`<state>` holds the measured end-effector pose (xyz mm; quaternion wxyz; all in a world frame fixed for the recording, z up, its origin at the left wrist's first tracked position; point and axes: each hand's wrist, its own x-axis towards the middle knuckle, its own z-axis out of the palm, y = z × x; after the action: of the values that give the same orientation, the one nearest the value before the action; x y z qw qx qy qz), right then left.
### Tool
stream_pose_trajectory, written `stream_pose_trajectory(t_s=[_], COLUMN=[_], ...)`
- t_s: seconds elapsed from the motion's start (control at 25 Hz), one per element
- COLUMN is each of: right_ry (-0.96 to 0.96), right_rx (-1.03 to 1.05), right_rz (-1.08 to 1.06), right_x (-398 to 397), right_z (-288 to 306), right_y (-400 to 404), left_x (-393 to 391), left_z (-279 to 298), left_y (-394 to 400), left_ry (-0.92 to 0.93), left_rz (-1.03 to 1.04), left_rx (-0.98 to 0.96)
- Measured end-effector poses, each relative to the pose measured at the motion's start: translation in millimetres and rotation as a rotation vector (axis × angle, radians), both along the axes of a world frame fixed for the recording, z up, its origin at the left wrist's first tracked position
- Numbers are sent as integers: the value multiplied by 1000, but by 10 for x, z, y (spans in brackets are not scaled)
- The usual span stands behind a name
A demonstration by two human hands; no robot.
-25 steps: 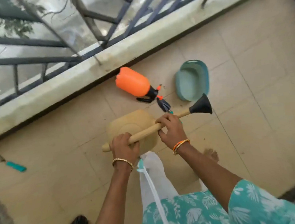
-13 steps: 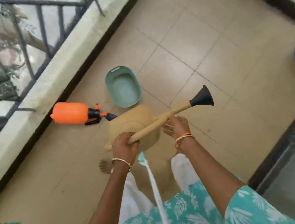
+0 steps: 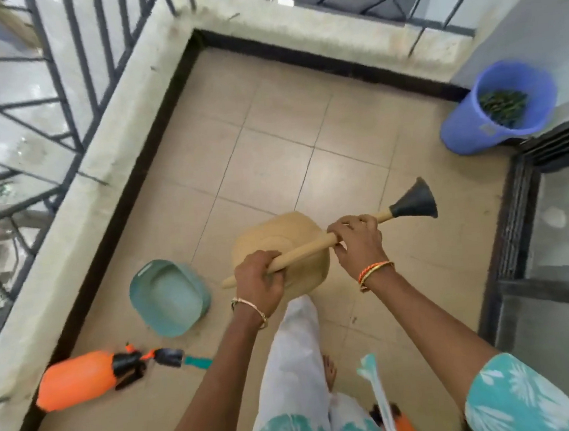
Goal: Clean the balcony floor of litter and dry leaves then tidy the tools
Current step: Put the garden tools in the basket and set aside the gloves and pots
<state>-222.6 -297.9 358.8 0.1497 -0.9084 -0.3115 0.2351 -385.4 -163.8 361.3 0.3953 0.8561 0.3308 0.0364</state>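
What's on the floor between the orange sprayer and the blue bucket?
In the head view, the green tub sits near the sprayer; beyond it, bare tiles run to the bucket, with the held watering can above them.

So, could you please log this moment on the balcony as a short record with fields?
held item: tan watering can with black rose, carried above the floor
left hand: grips the spout's lower end, by the can's body
right hand: grips the spout nearer the rose
floor items: teal tub; orange pressure sprayer on its side beside the parapet
corner: blue bucket holding green plant litter
unclear: the light teal stick low in view
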Motion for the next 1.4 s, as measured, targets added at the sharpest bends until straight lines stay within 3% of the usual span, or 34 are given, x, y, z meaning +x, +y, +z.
stream_pose_trajectory(t_s=[0.16, 0.32, 0.48, 0.6, 0.76, 0.92, 1.16, 1.4], right_ry=[79, 33, -14, -60, -81, -86, -48, -73], right_rx=[-58, -121, -106, -66, -22, 10, 7, 16], right_rz=[43, 47, -69, -184, -271, -317, -348, -320], right_x=[738, 1434, 2044, 2540, 3246, 3908, 5051, 5612], right_z=[-194, -362, -473, -530, -683, -964, -1616, -2067], right_y=[226, 436, 619, 715, 833, 927, 1043, 1136], left_x=[813, 1586, 2473, 3042, 3822, 4611, 5683, 6339], left_z=[-218, -424, -526, -526, -596, -817, -1384, -1743], left_y=[275, 622, 940, 1065, 1128, 1101, 979, 889], left_ry=[40, 42, 232, 325, 224, 300, 436, 489], left_rz=[-65, -93, -109, -43, -112, -255, -250, -270], left_rx=[65, 83, 145, 73, -16, 79, 68, 83])
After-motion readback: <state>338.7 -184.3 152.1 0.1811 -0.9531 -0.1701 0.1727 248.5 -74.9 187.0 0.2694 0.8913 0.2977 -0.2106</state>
